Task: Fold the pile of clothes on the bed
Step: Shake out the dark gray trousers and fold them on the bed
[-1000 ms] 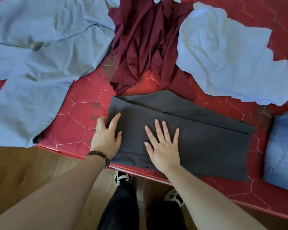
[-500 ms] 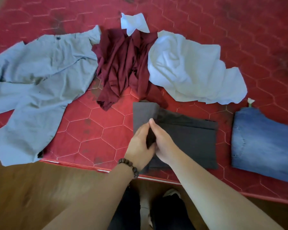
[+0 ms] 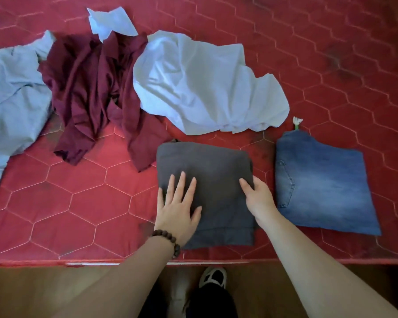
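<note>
A dark grey garment (image 3: pixel 211 171) lies folded into a square near the front edge of the red quilted bed (image 3: pixel 78 203). My left hand (image 3: pixel 178 207) presses flat on its near left part, fingers spread. My right hand (image 3: pixel 258 198) holds its right edge, thumb on top and fingers out of sight beside the cloth. Folded blue jeans (image 3: pixel 324 187) lie just to the right. Behind are a crumpled maroon garment (image 3: pixel 90 92), a crumpled white garment (image 3: pixel 204 88) and light blue trousers (image 3: pixel 12 92) spread at the left.
A small white cloth piece (image 3: pixel 112 22) lies behind the maroon garment. The bed's front edge (image 3: pixel 78 262) runs across below my hands, with wooden floor and my shoes (image 3: pixel 212 277) beneath. Bare red mattress shows at the front left and far right.
The grey garment was folded over from left to right into a compact square. My left hand now presses it flat and my right hand has moved to its right edge. The view has shifted left.
</note>
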